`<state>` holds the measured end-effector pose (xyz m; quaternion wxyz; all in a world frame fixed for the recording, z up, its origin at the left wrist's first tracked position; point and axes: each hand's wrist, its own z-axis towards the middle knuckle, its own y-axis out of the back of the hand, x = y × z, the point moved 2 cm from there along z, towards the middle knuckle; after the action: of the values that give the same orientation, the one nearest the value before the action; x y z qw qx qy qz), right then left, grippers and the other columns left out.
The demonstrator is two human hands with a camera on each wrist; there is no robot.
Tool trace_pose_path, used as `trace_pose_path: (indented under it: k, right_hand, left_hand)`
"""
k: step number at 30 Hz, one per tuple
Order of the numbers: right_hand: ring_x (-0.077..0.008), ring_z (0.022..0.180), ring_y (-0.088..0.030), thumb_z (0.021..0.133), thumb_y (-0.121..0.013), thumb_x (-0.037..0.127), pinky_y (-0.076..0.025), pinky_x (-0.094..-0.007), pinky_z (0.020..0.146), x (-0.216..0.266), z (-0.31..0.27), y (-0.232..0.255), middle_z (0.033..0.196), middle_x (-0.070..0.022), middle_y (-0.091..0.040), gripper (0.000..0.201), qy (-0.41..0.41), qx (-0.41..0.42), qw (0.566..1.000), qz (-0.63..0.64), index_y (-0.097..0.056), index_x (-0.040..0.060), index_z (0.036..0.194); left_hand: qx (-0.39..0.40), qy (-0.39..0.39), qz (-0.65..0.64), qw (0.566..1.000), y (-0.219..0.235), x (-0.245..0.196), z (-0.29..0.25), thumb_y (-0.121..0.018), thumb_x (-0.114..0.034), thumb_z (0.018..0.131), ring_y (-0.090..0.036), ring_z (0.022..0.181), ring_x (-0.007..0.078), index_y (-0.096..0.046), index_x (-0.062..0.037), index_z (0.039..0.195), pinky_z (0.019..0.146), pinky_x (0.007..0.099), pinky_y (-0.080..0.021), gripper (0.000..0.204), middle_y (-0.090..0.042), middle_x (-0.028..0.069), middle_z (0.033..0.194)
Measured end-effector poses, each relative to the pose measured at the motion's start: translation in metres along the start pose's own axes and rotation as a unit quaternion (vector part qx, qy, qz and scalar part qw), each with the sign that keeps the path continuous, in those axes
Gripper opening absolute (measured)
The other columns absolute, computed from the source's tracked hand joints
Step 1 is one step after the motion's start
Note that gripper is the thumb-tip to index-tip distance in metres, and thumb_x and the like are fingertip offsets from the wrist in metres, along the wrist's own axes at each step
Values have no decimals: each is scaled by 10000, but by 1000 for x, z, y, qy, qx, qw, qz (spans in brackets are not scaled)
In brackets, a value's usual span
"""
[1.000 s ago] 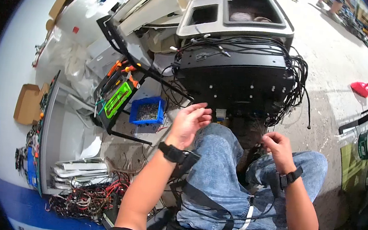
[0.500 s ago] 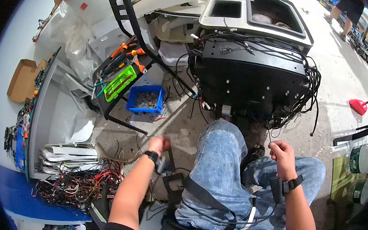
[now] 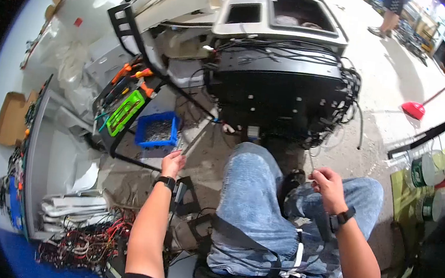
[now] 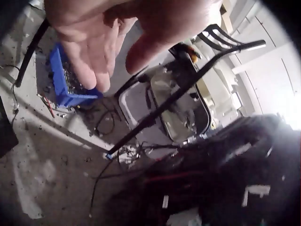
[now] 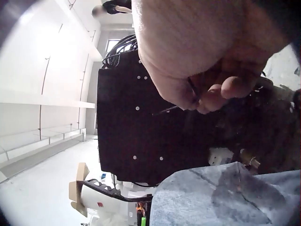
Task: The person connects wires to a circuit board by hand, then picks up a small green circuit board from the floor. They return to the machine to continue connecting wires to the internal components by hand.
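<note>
My left hand (image 3: 173, 164) reaches forward near a blue bin (image 3: 156, 144) of small metal parts, on the floor. In the left wrist view its fingers (image 4: 82, 61) are extended and hold nothing, overlapping the bin. Above my knee, my right hand (image 3: 326, 185) pinches a thin dark rod-like piece (image 5: 165, 111) between thumb and fingers; I cannot tell its kind. One end sticks out past the fingertips toward a large black metal box (image 3: 274, 98) in front of my legs. Bundled black cables (image 3: 350, 89) hang along the box's side and top.
Left of the box, an upturned black chair frame (image 3: 140, 45) bears hand tools and a green tray (image 3: 126, 112). Tangled wires (image 3: 86, 246) and stacked white panels (image 3: 74, 208) lie at lower left. At right are a red dustpan (image 3: 413, 109) and clear jars (image 3: 431, 169). A person stands behind.
My left hand has moved left from beside the box, dropped low, then reached forward near the bin. My right hand stays above the knee. The head view has shifted.
</note>
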<state>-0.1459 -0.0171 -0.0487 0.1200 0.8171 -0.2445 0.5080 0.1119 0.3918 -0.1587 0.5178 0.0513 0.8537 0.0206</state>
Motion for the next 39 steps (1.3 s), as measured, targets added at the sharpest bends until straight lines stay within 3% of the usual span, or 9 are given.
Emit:
trace_pose_path:
  k: [6,12,13,17,24,29,34,37,39]
  right_hand:
    - [-111,672,-573,820,-521,200,-458,-241,607,-9,-4,1,774,-75,-637,236,-3,12,999,-33,-585,-11,903]
    - [-74,594,-540,829,-541,200,-418,-202,508,-13,-19,-1,735,-23,-612,181,43,32,998,-41,-587,32,877]
    - [-109,631,-554,803,-538,193,-444,-234,557,-7,-27,-2,721,-49,-605,235,24,29,999,0,-594,-25,868]
    - [-106,620,-541,800,-543,183,-441,-226,546,-2,-35,4,735,-50,-603,223,34,11,999,-32,-599,-23,863]
    - [-94,643,-549,824,-556,149,-440,-215,519,-1,-21,1,814,-62,-614,247,1,5,988,157,-551,-25,998]
    - [-107,655,-558,832,-548,128,-457,-213,533,-19,-3,5,866,-87,-615,225,-44,-15,958,285,-548,-37,984]
    - [-106,660,-564,831,-545,117,-468,-212,546,-45,12,20,876,-74,-615,196,-96,-23,909,406,-555,-17,973]
    - [-105,662,-565,822,-546,105,-471,-219,555,-55,20,25,878,-84,-616,198,-116,-30,891,438,-552,-13,980]
    - [-109,662,-569,815,-545,100,-470,-220,558,-61,25,23,875,-92,-618,189,-129,-29,876,464,-554,-8,970]
  left_hand:
    - [108,-37,74,991,-59,-42,-18,-516,-111,824,-584,697,130,-509,15,1085,586,246,-458,290,-611,81,863]
    - [192,-103,111,970,-123,-103,-62,-519,-127,837,-567,644,117,-522,32,1060,565,218,-443,274,-606,87,853]
    - [212,-115,118,963,-132,-111,-70,-520,-126,836,-568,644,117,-520,34,1063,564,217,-443,277,-607,88,852]
    - [275,-155,129,940,-162,-138,-100,-528,-112,822,-567,686,117,-530,34,1058,589,213,-444,278,-610,92,845]
    - [350,-174,205,897,-237,-174,-143,-528,-94,825,-562,697,105,-528,31,1068,605,209,-449,273,-605,94,869]
    - [374,-133,284,873,-296,-162,-140,-527,-91,825,-566,700,104,-512,47,1078,612,206,-453,289,-607,95,875]
    - [370,-63,325,868,-350,-116,-112,-554,-107,816,-574,800,133,-442,25,1159,659,218,-466,384,-579,86,971]
    - [354,-6,199,914,-370,-94,-105,-593,-95,796,-574,852,171,-518,-43,951,741,293,-463,180,-579,67,920]
    - [364,16,168,916,-377,-84,-102,-605,-112,794,-573,848,149,-533,-65,957,749,282,-451,184,-583,35,909]
